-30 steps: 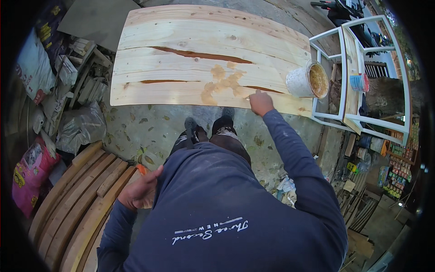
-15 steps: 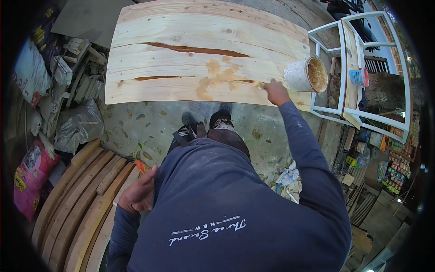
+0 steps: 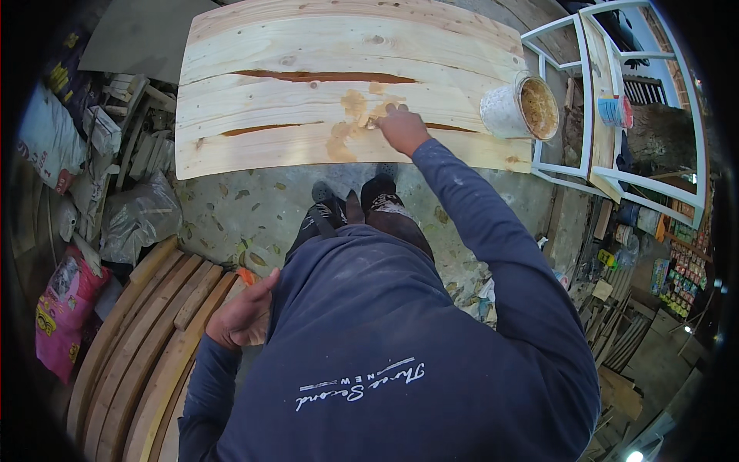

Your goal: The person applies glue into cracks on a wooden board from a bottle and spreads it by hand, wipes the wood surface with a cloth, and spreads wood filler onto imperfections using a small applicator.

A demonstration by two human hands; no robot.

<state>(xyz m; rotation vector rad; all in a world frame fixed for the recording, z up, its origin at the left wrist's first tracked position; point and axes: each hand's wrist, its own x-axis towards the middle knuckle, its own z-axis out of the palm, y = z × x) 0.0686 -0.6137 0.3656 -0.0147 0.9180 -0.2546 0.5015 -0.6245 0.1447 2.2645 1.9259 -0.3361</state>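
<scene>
A pale wooden tabletop point(image 3: 254, 146) lies ahead of me, with long dark brown cracks running along its grain. Tan patches of filler point(image 3: 339, 144) are smeared near its middle. Over these patches, my right hand point(image 3: 403, 129) is closed on a small filler-smeared spreader point(image 3: 372, 123), which the fingers mostly cover. To the right of that hand, a white bucket point(image 3: 502, 112) stands tilted in view on the tabletop, with tan paste inside. My left hand point(image 3: 242, 312) hangs beside my body at the lower left, fingers stretched out, holding nothing visible.
Curved wooden beams point(image 3: 146, 339) are stacked at the lower left, near my left arm. Beyond them lie a pink bag point(image 3: 68, 316) and a clear plastic bag point(image 3: 142, 215). A white frame point(image 3: 586, 100) stands right of the tabletop, with a small paint tin point(image 3: 612, 112) on its board.
My right hand has moved left along the tabletop, from near the bucket to the filler patches, still gripping the spreader. My left hand has stayed much the same.
</scene>
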